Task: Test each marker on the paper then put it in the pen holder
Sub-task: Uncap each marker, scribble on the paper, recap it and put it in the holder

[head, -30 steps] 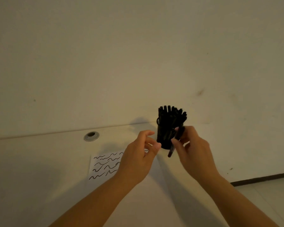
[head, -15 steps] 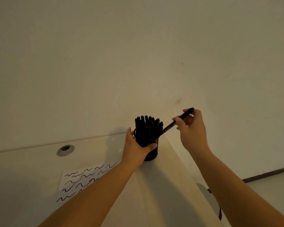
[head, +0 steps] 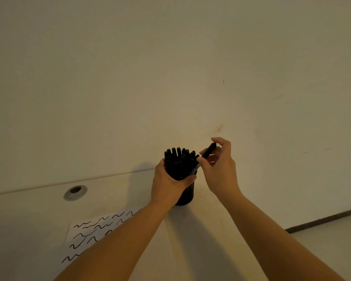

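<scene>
Right fingers (head: pixel 206 158) pinch marker (head: pixel 208 152), centre frame; left hand (head: pixel 168 182) grips pen holder (head: pixel 187 194). Advice: hold holder steady, steer tip into gap between packed markers.

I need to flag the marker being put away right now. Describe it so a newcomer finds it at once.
Find the black pen holder near the desk's back edge, gripped by the left hand. The marker is the one slanting in from the right, pinched by the right hand; the other markers stand upright, bunched together.
</scene>
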### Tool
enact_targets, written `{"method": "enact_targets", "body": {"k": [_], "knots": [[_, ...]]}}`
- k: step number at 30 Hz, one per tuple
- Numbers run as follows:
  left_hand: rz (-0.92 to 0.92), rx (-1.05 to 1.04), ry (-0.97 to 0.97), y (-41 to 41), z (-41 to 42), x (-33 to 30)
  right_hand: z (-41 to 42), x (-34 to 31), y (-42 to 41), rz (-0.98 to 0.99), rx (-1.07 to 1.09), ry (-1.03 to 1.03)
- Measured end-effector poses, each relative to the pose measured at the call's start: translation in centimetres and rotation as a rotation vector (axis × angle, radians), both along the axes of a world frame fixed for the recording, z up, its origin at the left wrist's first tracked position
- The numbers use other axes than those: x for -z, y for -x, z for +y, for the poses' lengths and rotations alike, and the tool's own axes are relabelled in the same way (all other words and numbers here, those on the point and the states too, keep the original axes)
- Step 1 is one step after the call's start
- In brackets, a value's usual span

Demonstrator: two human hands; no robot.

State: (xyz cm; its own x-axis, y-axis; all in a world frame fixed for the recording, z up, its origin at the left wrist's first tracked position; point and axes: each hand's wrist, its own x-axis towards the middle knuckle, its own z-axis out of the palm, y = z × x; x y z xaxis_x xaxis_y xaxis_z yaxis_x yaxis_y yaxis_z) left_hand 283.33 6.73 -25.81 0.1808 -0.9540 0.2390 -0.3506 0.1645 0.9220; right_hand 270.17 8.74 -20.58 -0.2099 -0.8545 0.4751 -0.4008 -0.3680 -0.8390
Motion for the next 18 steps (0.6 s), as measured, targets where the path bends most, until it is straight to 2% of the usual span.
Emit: {"method": "enact_targets", "body": {"k": [9,18], "knots": [[-0.060,-0.001,-0.025,-0.6,0.0,0.0,-1.1,1.9,-0.2,0.068,-0.007,-0.038],[0.015,0.032,-0.054,-0.4,0.3,0.2,-1.2,3.7,0.0,0.177,-0.006,-0.027]]}}
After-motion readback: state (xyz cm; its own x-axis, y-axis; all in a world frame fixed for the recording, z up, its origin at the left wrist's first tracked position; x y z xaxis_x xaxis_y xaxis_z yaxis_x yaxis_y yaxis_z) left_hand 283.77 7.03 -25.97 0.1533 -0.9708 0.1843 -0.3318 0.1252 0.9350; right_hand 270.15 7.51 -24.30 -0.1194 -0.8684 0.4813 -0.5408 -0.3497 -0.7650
